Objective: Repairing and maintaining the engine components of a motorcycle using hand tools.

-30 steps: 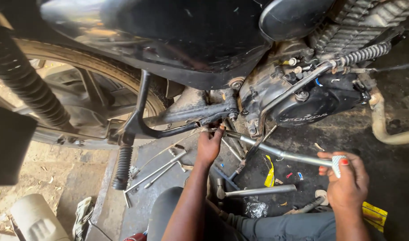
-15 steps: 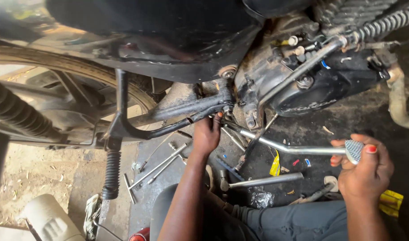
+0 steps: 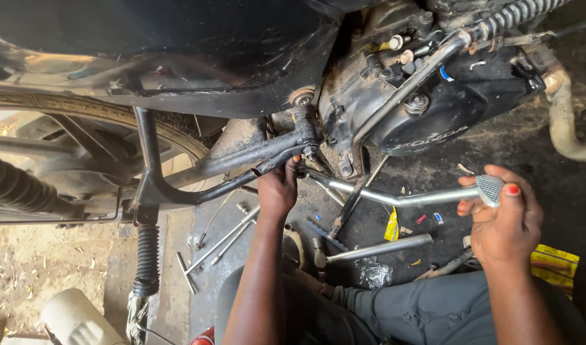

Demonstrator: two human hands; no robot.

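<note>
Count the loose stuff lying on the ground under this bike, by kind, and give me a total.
Long thin T-handle rods: 2
Thick chrome lever: 1
Yellow packets: 2
Total: 5
Not counted: the bent chrome lever, held by the right hand and met at the frame by the left hand.

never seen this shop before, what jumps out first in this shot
A long chrome lever runs across the middle, its far end at the black motorcycle engine above. The right hand holds its ridged pedal end, while the left hand reaches the frame joint. Loose metal rods lie on the floor below.
</note>
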